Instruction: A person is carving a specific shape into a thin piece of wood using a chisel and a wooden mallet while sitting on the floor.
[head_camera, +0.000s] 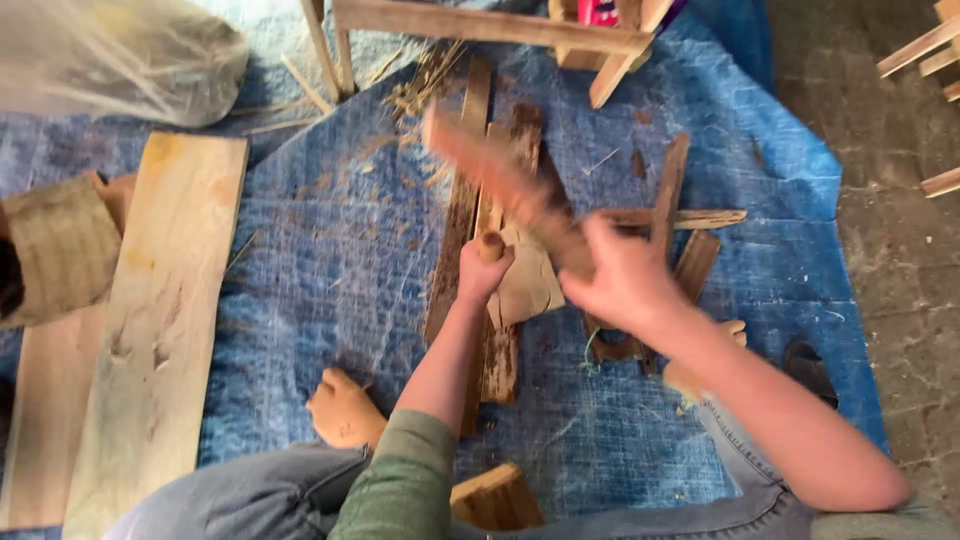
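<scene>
My right hand (625, 280) grips a long wooden stick (500, 175), blurred by motion and raised slantwise over a pile of rough bark slabs (465, 215) on a blue tarp (330, 250). My left hand (485, 270) is closed around a small upright wooden peg (490, 245) that stands on a pale flat piece of wood (530, 285) atop the slabs. The stick's far end points up and left, above the peg.
A wide pale plank (160, 310) lies at the left beside another board (45, 420). A wooden frame (490, 25) stands at the top, a clear plastic bag (110, 55) at top left. My bare feet (345, 410) rest on the tarp; a wood block (497, 497) lies near my knees.
</scene>
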